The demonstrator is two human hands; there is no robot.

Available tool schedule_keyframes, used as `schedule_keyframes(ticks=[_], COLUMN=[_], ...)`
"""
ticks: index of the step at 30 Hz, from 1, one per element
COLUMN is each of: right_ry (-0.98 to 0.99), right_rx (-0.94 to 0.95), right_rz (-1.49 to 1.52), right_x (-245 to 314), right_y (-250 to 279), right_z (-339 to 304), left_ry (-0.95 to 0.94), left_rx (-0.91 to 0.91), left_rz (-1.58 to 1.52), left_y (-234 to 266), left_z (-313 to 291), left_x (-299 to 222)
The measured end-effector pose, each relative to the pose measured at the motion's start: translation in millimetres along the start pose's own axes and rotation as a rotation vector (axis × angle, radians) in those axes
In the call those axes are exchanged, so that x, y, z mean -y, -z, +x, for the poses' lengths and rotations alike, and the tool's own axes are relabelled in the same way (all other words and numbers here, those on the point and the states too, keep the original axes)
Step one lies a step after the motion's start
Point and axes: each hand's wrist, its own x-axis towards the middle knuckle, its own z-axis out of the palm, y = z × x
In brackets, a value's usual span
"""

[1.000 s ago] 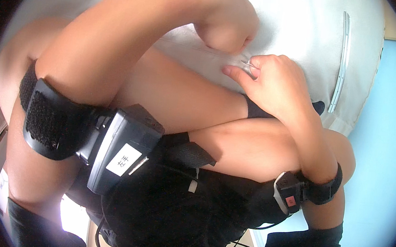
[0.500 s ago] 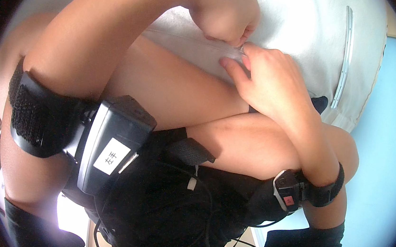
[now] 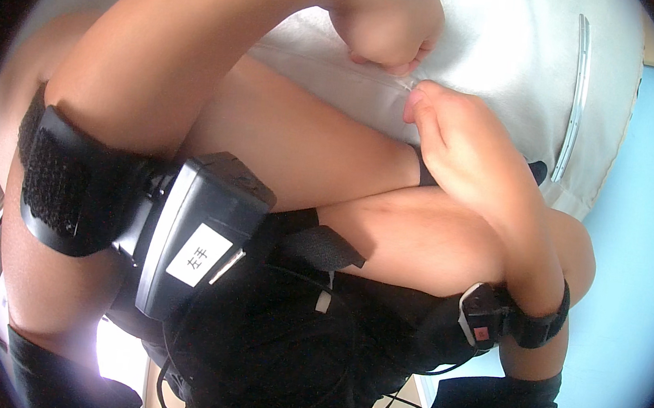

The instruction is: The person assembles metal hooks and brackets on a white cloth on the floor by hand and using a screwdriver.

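Observation:
White cloth-like sheeting [image 3: 505,72] spreads over the far side, with a seam or crease running toward my fingers. My left hand [image 3: 395,26] is curled into a fist over it, fingertips pointing down; its grip is hidden behind the knuckles. Just below and to the right, my right hand [image 3: 460,130] has thumb and forefinger pressed together. A tiny pale bit, perhaps thread or a fold of the sheeting, shows between the two hands, too small to name. On the sheeting at the right lies a long, thin, pale strip [image 3: 573,98], slightly bent, with small marks along it.
My bare crossed legs [image 3: 418,236] lie under my forearms. Black strapped devices sit on my left forearm [image 3: 201,239] and right forearm [image 3: 482,313], with dark cables below. A light blue surface [image 3: 647,235] extends along the right.
My right thumb and fingers, spread a little before, have closed together and drawn slightly down from the left hand. The left hand has shifted a little right in the view.

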Motion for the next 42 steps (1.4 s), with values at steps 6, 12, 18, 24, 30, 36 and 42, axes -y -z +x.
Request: schedule_keyframes(ticks=[6, 12, 18, 24, 30, 36, 42], right_ry=[0.012, -0.068, 0.019, 0.079, -0.077, -0.113, -0.108], right_rx=[-0.022, 0.01, -0.071, -0.104, -0.055, 0.114, 0.104], right_rz=[0.001, 0.035, -0.028, -0.149, -0.069, -0.124, -0.067], right_x=[6.2, 17.3, 13.0, -6.8, -1.2, -4.7, -27.0], right_y=[6.8, 11.7, 11.1, 2.9, 2.1, 35.4, 46.5], right_z=[0.1, 2.7, 7.0, 17.2, 18.6, -0.1, -27.5], left_ry=[-0.27, 0.046, 0.057, -0.055, -0.163, 0.235, -0.016], left_rx=[-0.077, 0.068, 0.038, 0.016, -0.236, -0.022, -0.225], left_rz=[-0.002, 0.06, -0.022, -0.015, -0.036, -0.041, 0.03], left_y=[-3.9, -6.0, 3.6, -0.5, -13.3, 1.6, -16.8], left_z=[-6.2, -8.4, -3.3, -1.4, -12.8, -4.0, 3.1], left_x=[19.9, 2.4, -16.7, 0.9, -2.0, -28.8, -13.8])
